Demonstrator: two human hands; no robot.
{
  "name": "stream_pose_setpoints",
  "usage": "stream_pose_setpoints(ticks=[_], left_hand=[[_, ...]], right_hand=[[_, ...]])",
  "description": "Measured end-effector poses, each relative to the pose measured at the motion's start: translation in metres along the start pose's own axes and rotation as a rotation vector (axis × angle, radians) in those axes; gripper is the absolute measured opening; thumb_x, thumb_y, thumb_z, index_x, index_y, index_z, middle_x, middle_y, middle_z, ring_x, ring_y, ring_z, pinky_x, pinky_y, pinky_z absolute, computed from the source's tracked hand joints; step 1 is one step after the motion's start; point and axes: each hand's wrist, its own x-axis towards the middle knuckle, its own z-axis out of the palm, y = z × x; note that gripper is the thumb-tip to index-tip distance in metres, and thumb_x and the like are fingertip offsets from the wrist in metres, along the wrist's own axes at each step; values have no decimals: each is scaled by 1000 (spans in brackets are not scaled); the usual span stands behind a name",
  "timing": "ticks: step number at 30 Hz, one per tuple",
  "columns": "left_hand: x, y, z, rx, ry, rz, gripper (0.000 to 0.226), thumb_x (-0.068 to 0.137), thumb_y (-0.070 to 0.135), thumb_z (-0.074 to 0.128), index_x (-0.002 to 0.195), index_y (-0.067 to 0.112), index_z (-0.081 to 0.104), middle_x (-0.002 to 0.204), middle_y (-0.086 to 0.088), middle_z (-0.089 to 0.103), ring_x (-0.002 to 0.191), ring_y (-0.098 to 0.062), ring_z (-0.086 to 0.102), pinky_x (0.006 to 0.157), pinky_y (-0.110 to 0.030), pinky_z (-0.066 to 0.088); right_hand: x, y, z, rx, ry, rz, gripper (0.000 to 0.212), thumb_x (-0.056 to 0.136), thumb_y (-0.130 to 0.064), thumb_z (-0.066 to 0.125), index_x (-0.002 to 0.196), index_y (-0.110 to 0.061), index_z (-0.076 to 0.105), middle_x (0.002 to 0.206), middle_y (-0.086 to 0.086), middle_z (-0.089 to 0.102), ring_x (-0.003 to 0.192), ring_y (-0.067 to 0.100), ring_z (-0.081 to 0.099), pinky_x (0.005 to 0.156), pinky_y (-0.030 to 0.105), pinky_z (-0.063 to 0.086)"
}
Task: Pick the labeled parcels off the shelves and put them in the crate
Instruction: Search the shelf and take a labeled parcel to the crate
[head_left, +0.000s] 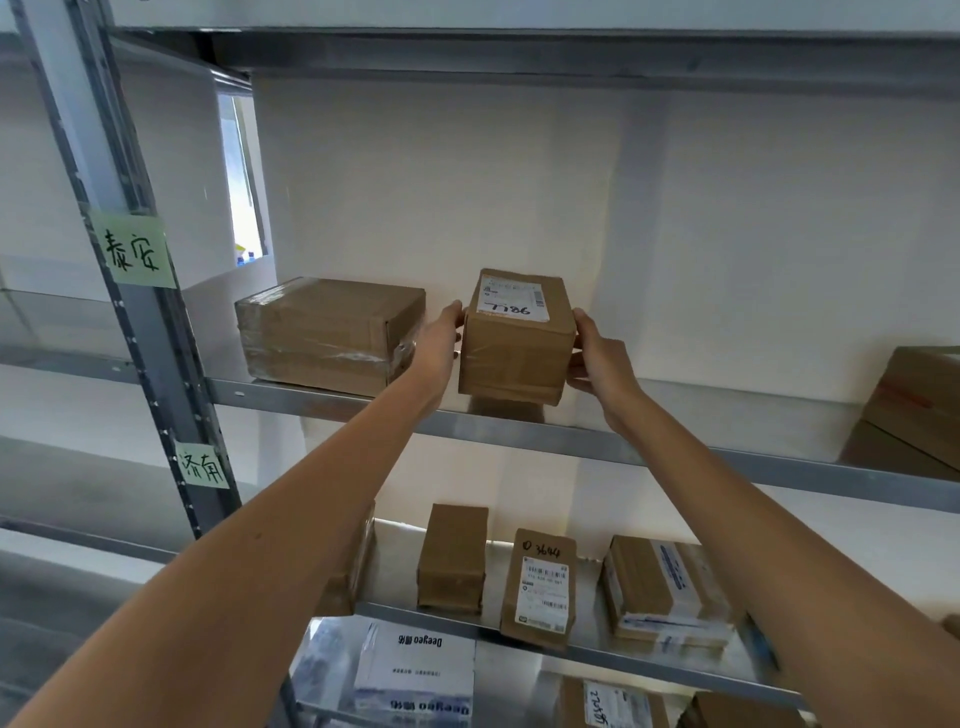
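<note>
A small brown cardboard parcel (514, 343) with a white shipping label and handwritten numbers on top is at the front of the upper metal shelf (675, 452). My left hand (441, 343) presses its left side and my right hand (597, 358) presses its right side, so both hands grip it. Its bottom edge looks slightly above the shelf. A larger taped brown box (327, 332) rests just left of my left hand. No crate is in view.
On the shelf below stand a plain brown box (452, 556), a labeled parcel marked 3644 (540, 587) and a labeled stack (665, 587). Another brown box (914, 410) is at the upper shelf's right end. A grey upright (150, 338) with green notes stands left.
</note>
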Motion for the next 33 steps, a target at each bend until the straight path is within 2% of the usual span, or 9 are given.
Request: stream_pose_setpoints(ticks=[3,6,12,15,18,21,25,30,33], left_hand=[[-5,-9,-1,-11,-44,-51,42,105,41,23,119,19,55,117,-3,58,104,-16,54,95,-29,40],[-6,-16,0,-41,-74,-142,51,102,52,23,132,23,52,131,-4,56,118,-19,51,111,-38,35],[-13,-10,-1,-91,-128,-177,69,99,59,9,140,18,47,132,-4,54,119,-15,47,112,-35,31],[-13,-5,-6,-38,35,-5,59,103,50,19,133,13,54,131,-1,56,121,-16,49,109,-32,32],[-15,3,-29,-38,310,276,40,102,34,34,107,12,67,109,-4,67,97,-15,61,94,-33,48],[-13,12,-68,93,506,523,34,94,25,37,102,10,66,97,2,63,92,-9,56,86,-22,45],[-3,-1,-126,434,677,546,36,91,25,38,119,16,58,122,-3,54,115,-14,45,100,-26,37],[11,-19,-188,478,726,412,47,97,34,39,141,19,39,147,-5,37,136,-22,33,113,-37,29],[29,-29,-219,297,570,283,54,97,38,42,146,19,30,150,-5,36,137,-24,36,115,-47,32]], right_hand=[[-1,5,-1,-56,-8,54,59,92,-62,43,104,-11,70,98,12,74,84,22,68,85,36,56],[-1,9,2,-108,-29,82,61,95,-62,40,106,-10,69,99,11,72,91,25,69,82,35,55],[-1,18,11,-106,-55,143,61,96,-62,34,86,-9,65,95,14,69,92,31,67,90,43,55],[-6,22,12,-227,125,-110,48,99,-52,33,91,-9,54,94,10,56,90,25,55,79,32,44],[-15,10,15,-211,358,-532,36,102,-31,38,122,-7,57,123,12,48,110,22,54,95,28,46],[-33,-26,41,-203,327,-777,33,101,-21,41,129,-8,54,131,12,46,114,15,51,92,5,39],[-61,-48,94,-389,131,-988,36,100,-22,46,132,-7,53,134,13,46,114,14,51,91,1,34],[-70,-20,163,-439,-172,-690,57,102,-36,47,151,-15,29,156,10,24,141,25,35,113,38,37],[-63,-4,190,-257,-214,-424,75,94,-46,58,153,-18,21,155,4,25,142,19,30,115,35,33]])
